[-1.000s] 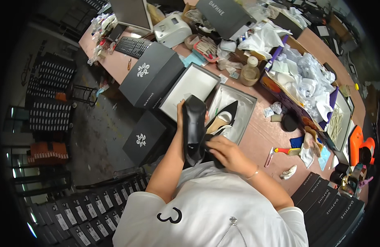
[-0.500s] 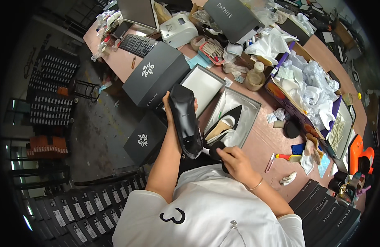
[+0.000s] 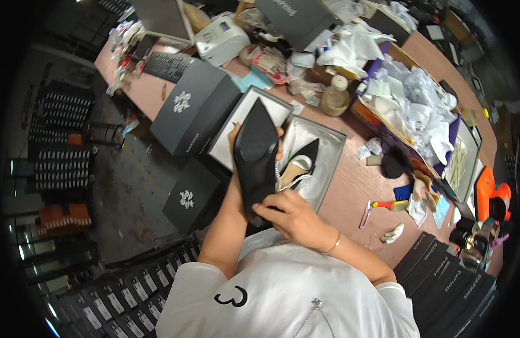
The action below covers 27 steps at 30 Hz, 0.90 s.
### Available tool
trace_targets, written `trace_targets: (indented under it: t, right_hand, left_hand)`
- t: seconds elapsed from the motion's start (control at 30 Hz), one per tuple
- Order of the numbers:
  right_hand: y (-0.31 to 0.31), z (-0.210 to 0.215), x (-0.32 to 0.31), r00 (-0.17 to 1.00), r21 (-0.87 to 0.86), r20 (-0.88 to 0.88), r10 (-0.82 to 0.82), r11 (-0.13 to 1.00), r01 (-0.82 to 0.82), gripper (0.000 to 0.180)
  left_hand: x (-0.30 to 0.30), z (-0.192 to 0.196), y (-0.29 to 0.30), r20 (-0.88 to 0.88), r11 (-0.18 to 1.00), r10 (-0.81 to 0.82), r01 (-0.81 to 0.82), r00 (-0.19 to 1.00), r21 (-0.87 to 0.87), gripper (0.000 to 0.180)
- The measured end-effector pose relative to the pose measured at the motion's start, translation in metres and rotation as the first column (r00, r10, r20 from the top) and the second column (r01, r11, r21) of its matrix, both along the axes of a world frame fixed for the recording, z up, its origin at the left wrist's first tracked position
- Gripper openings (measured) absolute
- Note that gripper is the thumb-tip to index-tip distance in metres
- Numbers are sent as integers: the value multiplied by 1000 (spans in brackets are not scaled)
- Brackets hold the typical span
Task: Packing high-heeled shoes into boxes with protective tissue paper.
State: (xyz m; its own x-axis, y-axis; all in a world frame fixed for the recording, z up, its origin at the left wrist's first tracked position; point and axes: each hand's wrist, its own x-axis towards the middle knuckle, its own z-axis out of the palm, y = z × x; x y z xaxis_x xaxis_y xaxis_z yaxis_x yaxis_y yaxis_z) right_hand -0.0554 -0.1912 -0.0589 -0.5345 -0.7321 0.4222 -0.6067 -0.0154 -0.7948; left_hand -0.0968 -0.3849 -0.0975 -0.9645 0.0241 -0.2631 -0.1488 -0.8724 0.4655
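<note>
My left hand [image 3: 237,137] holds a black pointed shoe [image 3: 255,158] sole-up, fingers wrapped behind its toe end. At the shoe's heel end, my right hand [image 3: 291,214] grips it with the fingers curled on the sole. Just behind, a second black pointed shoe [image 3: 301,163] with a tan lining lies in an open grey shoe box [image 3: 333,147] lined with white paper. A white-lined box lid [image 3: 233,141] sits to the left of that box.
Two black shoe boxes [image 3: 192,112] [image 3: 189,197] sit at the table's left edge. Crumpled white paper fills a purple box [image 3: 406,107]. A keyboard [image 3: 167,66], a white label printer [image 3: 220,39], a jar [image 3: 335,97], a red-handled tool [image 3: 384,205] and stacked dark boxes [image 3: 451,276] surround the work spot.
The shoe in my hands has tilted from upright to leaning toe-away, sole facing up. My right hand stays at the heel end.
</note>
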Motion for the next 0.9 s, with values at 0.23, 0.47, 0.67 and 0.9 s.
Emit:
trace_targets:
  t: [0.23,0.47,0.67,0.9]
  right_hand:
    - [119,-75,1,843,350,229,-487,849,396,31]
    - [240,-161,-74,404,396,-397,-824,244,885,33]
    - [256,-207,-103,462,550,-591,-661,90,831,31]
    - [259,-178,-116,552,628,-484,-679,170,759,28]
  left_hand:
    - [-50,-28,-96,-94,451,66,-113,993,-885,49]
    - [-65,-71,-69,194,-673,-212,1,958,-740,76]
    - [-15,-32,62,640,-672,-464,228,613,-705,92]
    - [3,-72,71,739,-693,-298,396,604,-603,110]
